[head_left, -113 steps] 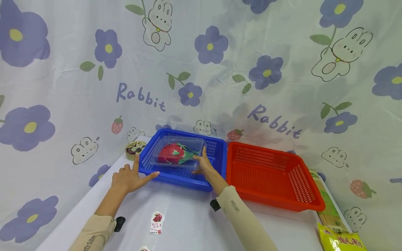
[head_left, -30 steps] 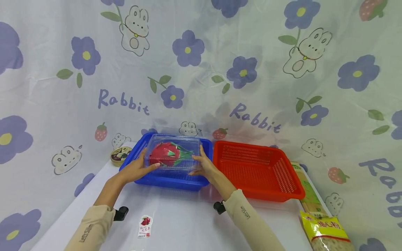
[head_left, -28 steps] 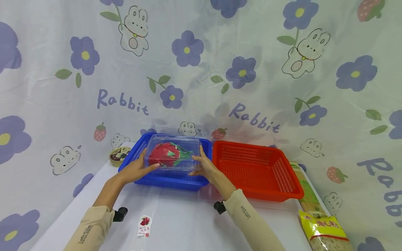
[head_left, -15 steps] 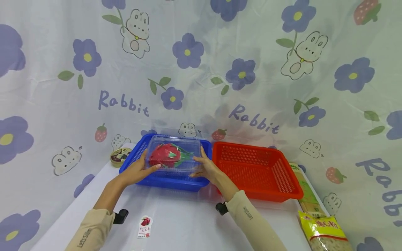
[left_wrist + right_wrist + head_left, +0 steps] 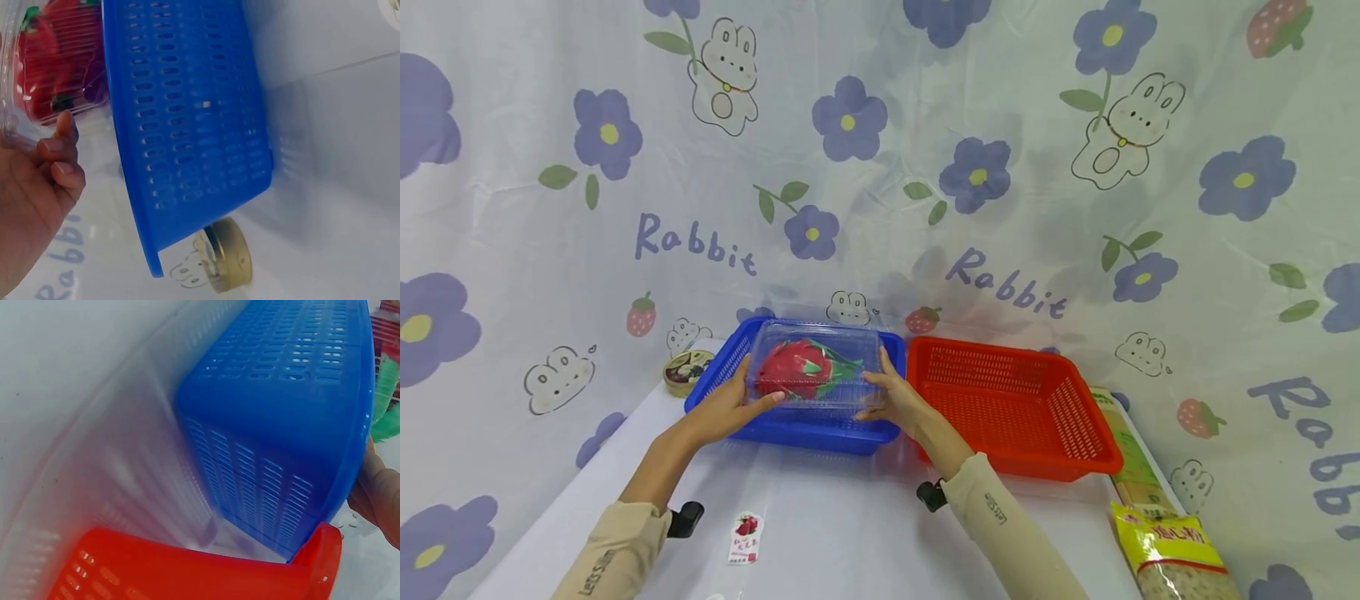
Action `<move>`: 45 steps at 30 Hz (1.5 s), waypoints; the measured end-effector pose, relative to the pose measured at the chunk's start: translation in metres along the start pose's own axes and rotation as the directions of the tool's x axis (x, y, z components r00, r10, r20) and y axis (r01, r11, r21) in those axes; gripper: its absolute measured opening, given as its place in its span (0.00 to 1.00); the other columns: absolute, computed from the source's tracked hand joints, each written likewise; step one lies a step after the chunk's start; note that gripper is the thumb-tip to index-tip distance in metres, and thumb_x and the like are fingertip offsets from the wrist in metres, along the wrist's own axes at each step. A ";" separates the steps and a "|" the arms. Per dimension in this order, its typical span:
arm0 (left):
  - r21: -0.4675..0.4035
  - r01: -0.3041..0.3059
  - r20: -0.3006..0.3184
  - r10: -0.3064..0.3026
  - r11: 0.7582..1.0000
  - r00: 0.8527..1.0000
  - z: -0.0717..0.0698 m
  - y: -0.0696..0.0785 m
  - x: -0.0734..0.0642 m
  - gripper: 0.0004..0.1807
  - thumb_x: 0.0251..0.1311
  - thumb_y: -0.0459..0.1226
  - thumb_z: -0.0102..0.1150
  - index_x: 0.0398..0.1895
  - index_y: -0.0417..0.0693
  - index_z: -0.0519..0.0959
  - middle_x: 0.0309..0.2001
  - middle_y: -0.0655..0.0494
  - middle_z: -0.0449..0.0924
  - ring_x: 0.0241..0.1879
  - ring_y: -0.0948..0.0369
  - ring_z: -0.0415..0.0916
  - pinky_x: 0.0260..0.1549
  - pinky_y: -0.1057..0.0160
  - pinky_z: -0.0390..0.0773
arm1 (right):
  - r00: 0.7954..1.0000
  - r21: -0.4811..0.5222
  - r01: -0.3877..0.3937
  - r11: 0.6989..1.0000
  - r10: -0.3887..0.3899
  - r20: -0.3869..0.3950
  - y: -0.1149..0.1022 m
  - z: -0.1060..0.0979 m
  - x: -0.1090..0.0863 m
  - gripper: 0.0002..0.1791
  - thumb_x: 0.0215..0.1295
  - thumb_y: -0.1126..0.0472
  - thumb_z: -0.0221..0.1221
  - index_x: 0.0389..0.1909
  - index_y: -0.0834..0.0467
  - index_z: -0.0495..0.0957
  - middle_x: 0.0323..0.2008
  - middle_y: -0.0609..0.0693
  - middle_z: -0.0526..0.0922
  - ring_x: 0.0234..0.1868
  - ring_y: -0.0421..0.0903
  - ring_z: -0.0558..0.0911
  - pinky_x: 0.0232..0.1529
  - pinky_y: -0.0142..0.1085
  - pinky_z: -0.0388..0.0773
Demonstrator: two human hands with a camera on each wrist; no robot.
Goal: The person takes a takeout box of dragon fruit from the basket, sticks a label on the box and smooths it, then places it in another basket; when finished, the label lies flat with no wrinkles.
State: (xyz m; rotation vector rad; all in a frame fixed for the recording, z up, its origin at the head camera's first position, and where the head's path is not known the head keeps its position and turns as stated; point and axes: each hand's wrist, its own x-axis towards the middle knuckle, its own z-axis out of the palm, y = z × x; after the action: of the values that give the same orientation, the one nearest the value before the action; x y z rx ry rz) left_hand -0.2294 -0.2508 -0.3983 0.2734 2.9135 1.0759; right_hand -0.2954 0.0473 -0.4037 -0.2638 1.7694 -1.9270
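A clear plastic box (image 5: 857, 335) with a pink-red dragon fruit (image 5: 793, 369) inside is held over the blue perforated basket (image 5: 820, 438). My left hand (image 5: 721, 410) grips its left end, thumb along the front side. At the opposite end, my right hand (image 5: 901, 402) holds the box between thumb and fingers. From the left wrist, the fruit box (image 5: 59, 69) shows beyond the basket's rim, with the fingertips at its end. In the right wrist view the blue basket (image 5: 269, 406) hides most of the box and the right hand.
A red perforated basket (image 5: 1015, 417) stands right beside the blue one. Right of it lie a long green package (image 5: 1135, 467) and a yellow bag (image 5: 1176, 546). A round gold tin (image 5: 685, 372) sits at the far left. A dragon-fruit label (image 5: 746, 537) is in front.
Since the earliest frame, my left hand has gone from spread at the basket's front-left corner to gripping the box, which now sits higher. Over the last second, almost nothing moves.
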 end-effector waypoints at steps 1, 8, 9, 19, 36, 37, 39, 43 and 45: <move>0.000 -0.001 0.001 0.001 1.000 1.000 0.000 0.000 0.000 0.61 0.65 0.63 0.52 0.78 0.40 0.26 0.76 0.28 0.42 0.71 0.27 0.50 0.61 0.28 0.59 | 1.000 -0.008 0.003 1.000 -0.003 -0.001 -0.001 0.000 -0.001 0.46 0.76 0.49 0.48 0.77 0.34 0.24 0.79 0.60 0.38 0.42 0.65 0.84 0.52 0.51 0.81; 0.012 0.004 -0.002 -0.004 1.000 1.000 -0.001 0.006 0.000 0.61 0.64 0.64 0.51 0.78 0.39 0.26 0.76 0.28 0.41 0.71 0.28 0.50 0.62 0.28 0.58 | 1.000 -0.010 -0.007 1.000 0.006 -0.021 -0.006 -0.001 -0.007 0.45 0.76 0.50 0.47 0.78 0.34 0.25 0.79 0.58 0.29 0.54 0.73 0.77 0.55 0.53 0.79; 0.021 0.008 -0.003 -0.008 1.000 1.000 -0.001 0.007 -0.001 0.61 0.64 0.65 0.51 0.78 0.39 0.26 0.76 0.28 0.41 0.70 0.27 0.51 0.62 0.28 0.58 | 1.000 -0.007 -0.008 1.000 0.008 -0.022 -0.006 -0.001 -0.008 0.45 0.76 0.50 0.47 0.78 0.34 0.24 0.79 0.58 0.30 0.55 0.74 0.77 0.55 0.53 0.79; 0.052 0.019 -0.027 -0.018 0.998 0.999 0.001 0.015 -0.009 0.61 0.63 0.67 0.50 0.78 0.39 0.28 0.76 0.28 0.45 0.69 0.28 0.55 0.60 0.28 0.62 | 0.999 -0.026 0.018 0.999 -0.019 -0.026 -0.006 -0.003 -0.020 0.45 0.76 0.50 0.48 0.78 0.34 0.24 0.78 0.63 0.43 0.50 0.68 0.81 0.55 0.52 0.80; 0.030 0.011 -0.041 -0.010 0.999 0.999 0.005 0.019 -0.017 0.60 0.63 0.66 0.51 0.79 0.42 0.29 0.78 0.31 0.40 0.72 0.28 0.48 0.61 0.26 0.57 | 1.000 -0.032 0.009 0.999 -0.010 -0.023 -0.006 -0.002 -0.030 0.46 0.75 0.49 0.48 0.78 0.35 0.24 0.78 0.63 0.43 0.54 0.61 0.78 0.53 0.51 0.81; 0.033 0.013 -0.042 -0.012 0.999 0.999 0.006 0.019 -0.018 0.60 0.63 0.66 0.51 0.79 0.42 0.29 0.78 0.31 0.40 0.72 0.28 0.47 0.62 0.26 0.56 | 1.000 -0.034 0.009 0.999 -0.010 -0.022 -0.006 -0.001 -0.031 0.46 0.75 0.49 0.48 0.78 0.35 0.24 0.78 0.63 0.43 0.54 0.61 0.78 0.53 0.51 0.81; 0.037 0.013 -0.047 -0.011 0.999 0.999 0.006 0.020 -0.019 0.60 0.64 0.66 0.51 0.79 0.43 0.29 0.78 0.32 0.40 0.72 0.28 0.47 0.62 0.26 0.56 | 1.000 -0.041 0.012 0.999 -0.013 -0.023 -0.006 -0.001 -0.033 0.46 0.76 0.49 0.48 0.78 0.35 0.24 0.77 0.64 0.45 0.52 0.61 0.79 0.53 0.50 0.81; 0.048 0.020 -0.054 -0.017 0.999 0.998 0.007 0.021 -0.022 0.60 0.63 0.66 0.51 0.79 0.43 0.29 0.77 0.31 0.41 0.72 0.28 0.48 0.61 0.26 0.58 | 0.999 -0.051 0.010 0.999 -0.012 -0.031 -0.007 -0.001 -0.038 0.46 0.76 0.49 0.48 0.78 0.36 0.23 0.76 0.65 0.49 0.44 0.58 0.83 0.52 0.49 0.82; 0.059 0.018 -0.062 -0.015 0.998 0.998 0.008 0.022 -0.023 0.60 0.63 0.66 0.50 0.79 0.43 0.30 0.77 0.31 0.43 0.71 0.28 0.49 0.61 0.27 0.59 | 0.999 -0.049 0.010 0.999 -0.012 -0.032 -0.008 0.000 -0.041 0.46 0.76 0.49 0.48 0.77 0.35 0.23 0.75 0.66 0.52 0.41 0.55 0.83 0.52 0.48 0.82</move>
State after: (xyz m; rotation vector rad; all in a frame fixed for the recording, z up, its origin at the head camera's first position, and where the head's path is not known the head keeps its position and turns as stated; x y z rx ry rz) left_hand -0.2028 -0.2330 -0.3909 0.2212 3.0002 1.0146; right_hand -0.2622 0.0678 -0.3881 -0.2611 1.8413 -1.9075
